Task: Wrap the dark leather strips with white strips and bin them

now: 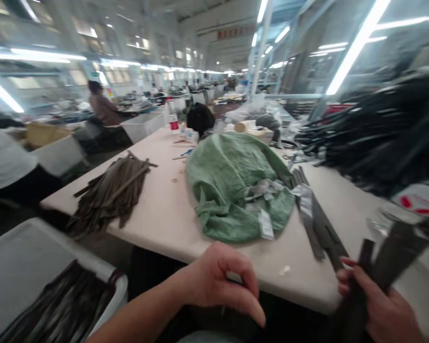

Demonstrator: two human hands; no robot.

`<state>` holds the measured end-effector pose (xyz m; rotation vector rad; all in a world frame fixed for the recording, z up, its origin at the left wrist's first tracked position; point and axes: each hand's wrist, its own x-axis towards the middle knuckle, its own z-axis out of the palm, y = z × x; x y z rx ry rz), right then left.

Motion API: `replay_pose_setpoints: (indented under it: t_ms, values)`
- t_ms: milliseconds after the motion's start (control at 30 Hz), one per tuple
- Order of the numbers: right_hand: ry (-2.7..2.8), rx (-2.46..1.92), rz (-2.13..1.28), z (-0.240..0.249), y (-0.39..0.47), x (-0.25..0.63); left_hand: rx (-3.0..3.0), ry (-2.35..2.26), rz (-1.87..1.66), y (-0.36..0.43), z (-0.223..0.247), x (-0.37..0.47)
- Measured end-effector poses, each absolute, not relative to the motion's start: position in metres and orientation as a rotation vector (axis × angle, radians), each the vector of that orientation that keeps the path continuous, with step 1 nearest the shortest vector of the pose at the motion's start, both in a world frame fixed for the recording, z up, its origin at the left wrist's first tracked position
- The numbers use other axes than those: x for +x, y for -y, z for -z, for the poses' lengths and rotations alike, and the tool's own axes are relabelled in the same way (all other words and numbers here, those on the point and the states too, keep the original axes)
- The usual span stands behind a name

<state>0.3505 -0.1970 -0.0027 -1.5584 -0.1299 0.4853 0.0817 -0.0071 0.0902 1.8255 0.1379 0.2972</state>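
A few dark fabric strips [396,255] are grasped in the right hand [382,300], above the near right edge of the pale worktable [160,205]. The left hand [229,281] is held curled in front of the table edge, with a gap between thumb and forefinger; whether anything is pinched there cannot be told. Just beyond the right hand, loose strips [316,224] are laid beside a bulging green sack [232,176]. Farther left, a brown strip pile [110,190] is spread over the table's edge, near a white bin [17,257] partly filled with dark lengths. The step in hand is judged to be the gathering or sorting of strips; for the next move, a firm grip and aligned ends seem to be called for.
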Motion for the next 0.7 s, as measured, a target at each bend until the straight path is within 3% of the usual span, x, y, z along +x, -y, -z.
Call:
replay_pose_setpoints:
  t_ms: [300, 533, 700]
  values:
    - [0.125, -1.323, -0.504, 0.007, 0.205, 0.352, 2.701, -0.225, -0.567, -0.014, -0.041, 0.18]
    - [0.173, -1.292, -0.512, 0.009, 0.21, 0.352, 2.667, -0.231, -0.696, -0.031, -0.065, 0.249]
    - [0.193, -1.293, -0.49, 0.015, 0.21, 0.354, 2.723, -0.507, -0.217, -0.029, -0.054, 0.341]
